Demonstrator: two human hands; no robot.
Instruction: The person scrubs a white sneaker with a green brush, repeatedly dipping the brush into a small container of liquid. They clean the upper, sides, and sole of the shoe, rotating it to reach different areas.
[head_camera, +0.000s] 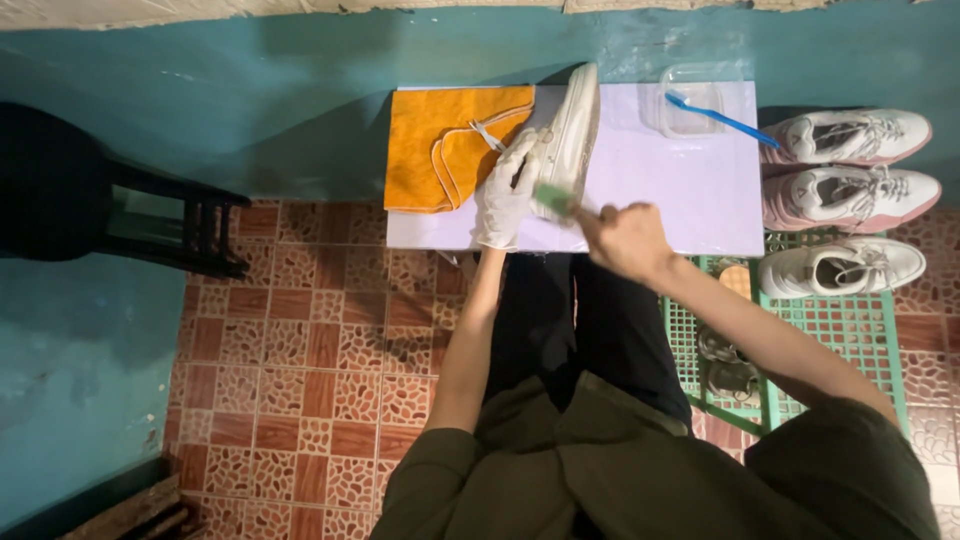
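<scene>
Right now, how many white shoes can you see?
4. One white sneaker is on the white board, held by the gloved left hand. Three more sit to the right: top, middle, bottom. Others may be hidden.

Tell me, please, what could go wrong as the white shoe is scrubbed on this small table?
1. The shoe stands on edge, steadied only by the gloved left hand; a hard stroke might tip it.
2. The brush in the right hand works near the table edge, so dirt may fall on the person's trousers.
</scene>
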